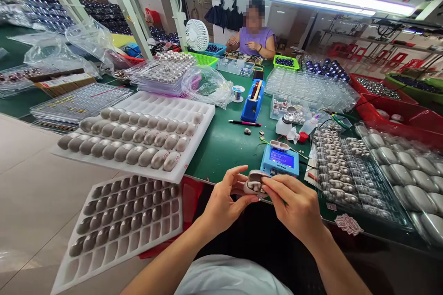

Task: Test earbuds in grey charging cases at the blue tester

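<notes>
My left hand (219, 205) is closed around a greyish-beige earbud charging case (248, 188), held with its lid up just off the table's front edge. Pale earbuds (255, 185) show inside the case. From the other side my right hand (297, 203) pinches the case's right end; whether an earbud is between those fingertips is hidden. Just behind the case sits a light-blue tester (279, 162) with a lit screen, a wired earbud cradle (279, 145) on top. Small loose earbud parts (247, 131) lie beyond it on the green table (221, 147).
At left, a white foam tray (204, 122) holds rows of cases; a second foam tray (131, 253) sits lower. A blue tape dispenser (252, 101), a pen (244, 123) and bottles (284, 124) stand ahead. Earbud trays (374, 179) fill the right. Another person (256, 39) sits opposite.
</notes>
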Motion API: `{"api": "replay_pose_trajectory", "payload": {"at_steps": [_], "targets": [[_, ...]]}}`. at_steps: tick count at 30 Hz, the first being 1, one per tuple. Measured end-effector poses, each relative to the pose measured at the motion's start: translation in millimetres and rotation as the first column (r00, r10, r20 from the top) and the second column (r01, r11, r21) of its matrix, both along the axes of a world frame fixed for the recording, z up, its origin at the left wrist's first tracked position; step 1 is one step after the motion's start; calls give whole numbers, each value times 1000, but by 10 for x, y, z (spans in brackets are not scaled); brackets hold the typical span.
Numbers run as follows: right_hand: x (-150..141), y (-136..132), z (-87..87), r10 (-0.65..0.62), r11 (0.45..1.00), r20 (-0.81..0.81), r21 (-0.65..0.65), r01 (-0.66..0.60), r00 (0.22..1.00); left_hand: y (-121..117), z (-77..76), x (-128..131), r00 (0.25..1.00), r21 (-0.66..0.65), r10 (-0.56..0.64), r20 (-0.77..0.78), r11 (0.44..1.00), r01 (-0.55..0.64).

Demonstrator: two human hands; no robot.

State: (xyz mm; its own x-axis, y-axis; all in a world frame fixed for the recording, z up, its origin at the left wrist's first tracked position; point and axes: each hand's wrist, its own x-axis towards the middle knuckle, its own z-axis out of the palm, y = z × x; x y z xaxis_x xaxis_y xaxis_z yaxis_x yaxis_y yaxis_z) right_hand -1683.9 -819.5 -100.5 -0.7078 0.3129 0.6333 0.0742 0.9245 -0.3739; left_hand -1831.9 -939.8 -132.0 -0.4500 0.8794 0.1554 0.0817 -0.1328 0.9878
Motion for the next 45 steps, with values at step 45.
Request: {"api": "replay_pose_trajectory", "payload": {"at_steps": [45], "targets": [[-392, 1157, 209, -226, 970, 330, 160, 181, 917, 338, -204, -731, 984, -31, 14, 177, 999, -9]]}}
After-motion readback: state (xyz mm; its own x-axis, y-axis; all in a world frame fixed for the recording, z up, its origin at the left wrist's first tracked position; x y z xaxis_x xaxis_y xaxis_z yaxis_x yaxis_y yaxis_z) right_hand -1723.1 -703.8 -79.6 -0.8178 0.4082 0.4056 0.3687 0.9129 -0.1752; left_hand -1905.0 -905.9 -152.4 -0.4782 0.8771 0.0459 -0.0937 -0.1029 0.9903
